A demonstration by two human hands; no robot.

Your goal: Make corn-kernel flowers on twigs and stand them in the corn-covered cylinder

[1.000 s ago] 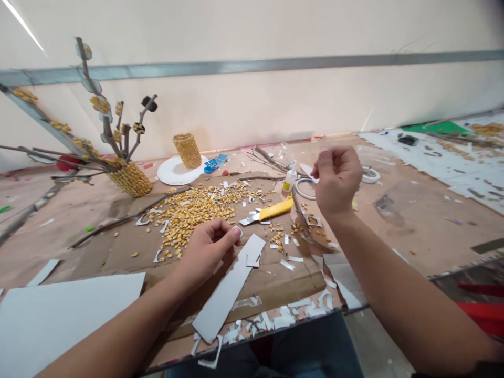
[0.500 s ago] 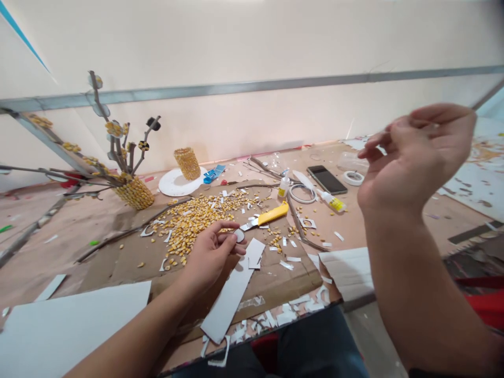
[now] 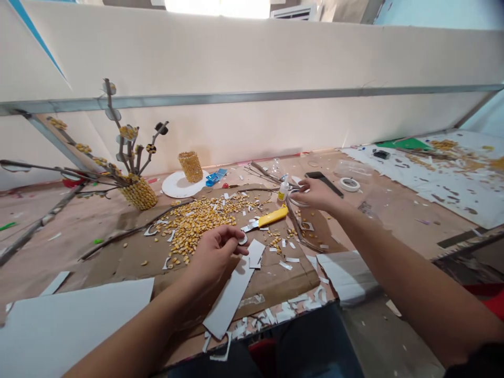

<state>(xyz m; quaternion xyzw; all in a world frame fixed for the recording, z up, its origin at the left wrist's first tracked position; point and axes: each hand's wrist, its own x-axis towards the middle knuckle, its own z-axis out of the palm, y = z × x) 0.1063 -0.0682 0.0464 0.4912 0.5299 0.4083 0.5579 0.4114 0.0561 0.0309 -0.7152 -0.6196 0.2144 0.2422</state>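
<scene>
My left hand [image 3: 218, 254] holds a small white disc [image 3: 243, 239] between thumb and fingers, above a long white card strip [image 3: 230, 299]. Just beyond it, a yellow-handled knife [image 3: 272, 216] lies with its blade toward the hand. My right hand [image 3: 319, 194] reaches low over the table, fingers extended and slightly bent over a pale coiled ring [image 3: 294, 198]. What lies under its palm is hidden. Left of its fingertips stands a small glue bottle [image 3: 282, 191] with a yellow label. Loose corn kernels [image 3: 197, 220] are heaped beyond my left hand.
Kernel-covered pots, one with branches [image 3: 137, 193] and another [image 3: 191, 167] on a white disc [image 3: 169, 185], stand at the left and back. A phone [image 3: 328, 184] and tape roll [image 3: 349, 184] lie right. Paper scraps litter the cardboard mat [image 3: 291, 286]. A white sheet [image 3: 79, 325] lies front left.
My right hand has come down from its raised place at the right to the coiled ring, now covering the second, lying glue bottle's place. My left hand still holds the disc. The view has tilted up.
</scene>
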